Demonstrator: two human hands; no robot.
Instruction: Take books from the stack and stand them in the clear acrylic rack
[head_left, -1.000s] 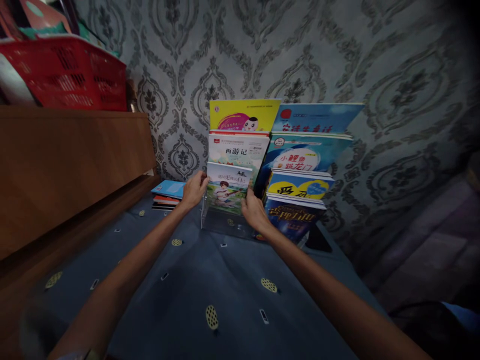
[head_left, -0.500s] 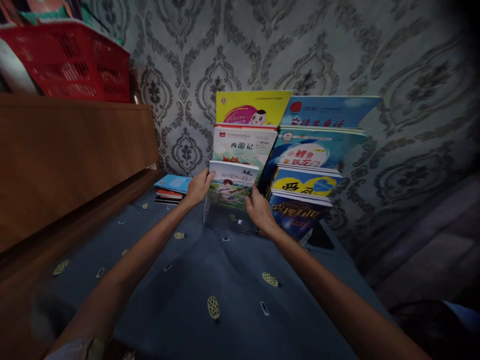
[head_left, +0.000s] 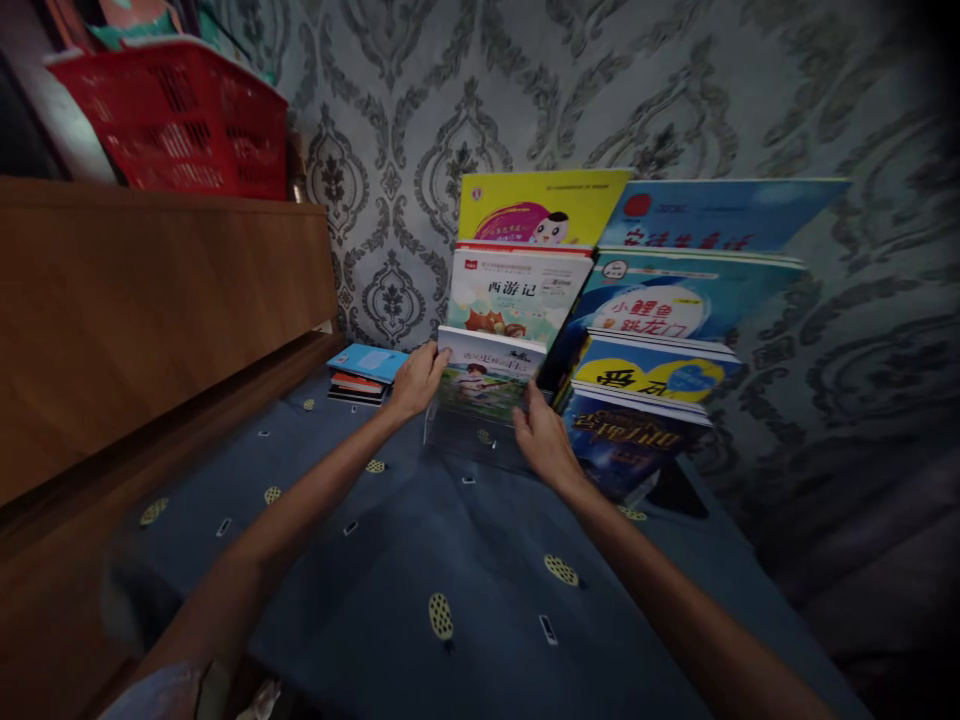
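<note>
Between my two hands stands a small book (head_left: 484,385) with a drawn child on its cover, at the front of a clear stand (head_left: 465,435). My left hand (head_left: 420,380) grips its upper left edge, thumb toward the front. On the lower right edge, my right hand (head_left: 544,435) holds the same book. Directly behind rises a white-covered book (head_left: 517,290), and behind that a yellow book (head_left: 547,205). To the right, a dark blue book (head_left: 622,435) stands in front of a yellow-and-blue book (head_left: 652,370), a teal book (head_left: 675,290) and a tall blue book (head_left: 727,215).
A short stack of books (head_left: 367,372) lies flat at the left on the blue patterned cloth (head_left: 360,590). Further left, a red basket (head_left: 180,120) sits on a wooden cabinet (head_left: 157,320). A flat black object (head_left: 679,490) lies at the right, and a patterned wall closes off the back.
The view has shifted, so everything appears further right. Both hands keep their hold on the small book, which sits at about the same place in the stand.
</note>
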